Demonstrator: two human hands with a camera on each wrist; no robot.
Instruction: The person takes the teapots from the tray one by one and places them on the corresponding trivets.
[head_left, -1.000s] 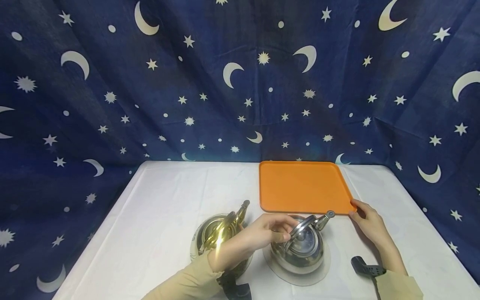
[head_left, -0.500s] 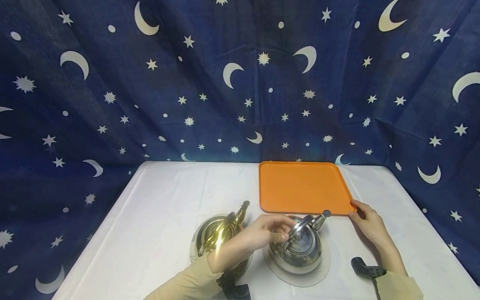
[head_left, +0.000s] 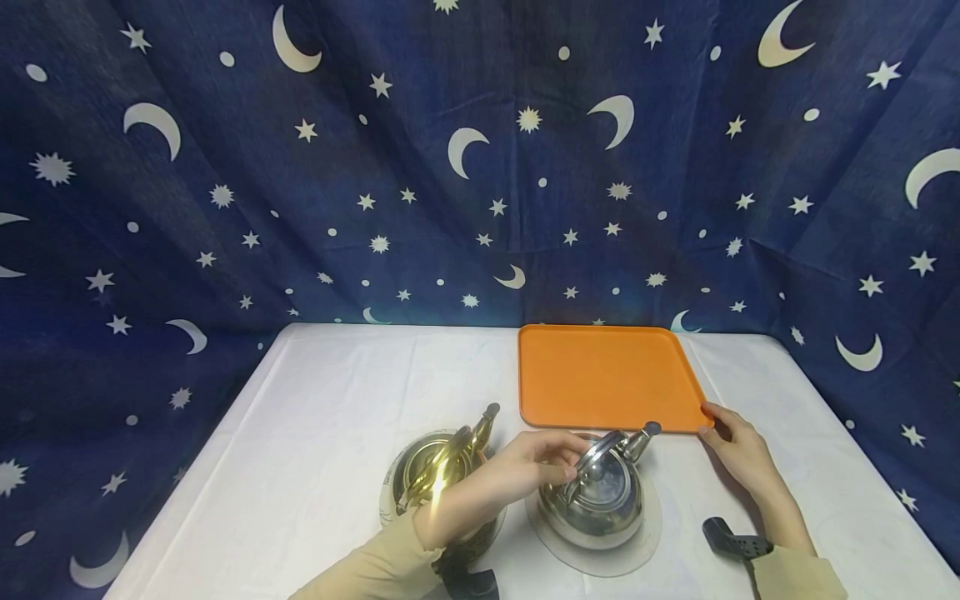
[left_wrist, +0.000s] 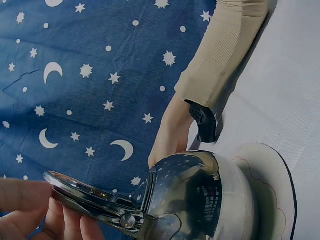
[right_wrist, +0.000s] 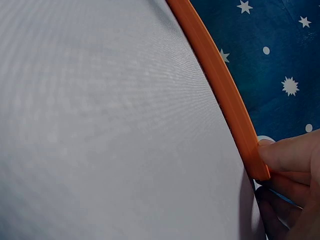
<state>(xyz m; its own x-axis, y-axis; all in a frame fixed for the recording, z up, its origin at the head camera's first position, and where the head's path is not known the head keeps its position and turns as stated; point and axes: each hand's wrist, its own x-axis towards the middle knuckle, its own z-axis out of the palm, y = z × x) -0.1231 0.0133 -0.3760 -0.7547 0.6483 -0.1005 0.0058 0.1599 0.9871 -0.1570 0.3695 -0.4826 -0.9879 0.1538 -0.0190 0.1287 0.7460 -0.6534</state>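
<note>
My left hand (head_left: 528, 467) grips the raised handle of a silver teapot (head_left: 611, 517), thumb on one side and fingers curled on the other. The left wrist view shows the handle (left_wrist: 90, 197) between thumb and fingers. Under the pot, close below its base, is a pale round mat (head_left: 637, 560). At the near right corner of an orange tray (head_left: 607, 375), my right hand (head_left: 738, 450) pinches the rim. Its thumb lies on the tray edge (right_wrist: 232, 102) in the right wrist view, with other fingers below the corner.
Left of the silver pot, a gold teapot (head_left: 427, 471) stands on another round mat, partly hidden by my left forearm. White cloth (head_left: 322, 400) covers the table. A dark blue curtain (head_left: 375, 167) with moons and stars hangs behind and at both sides.
The silver teapot has shifted slightly left in my left hand since the first frame. The tray and my right hand stay where they were.
</note>
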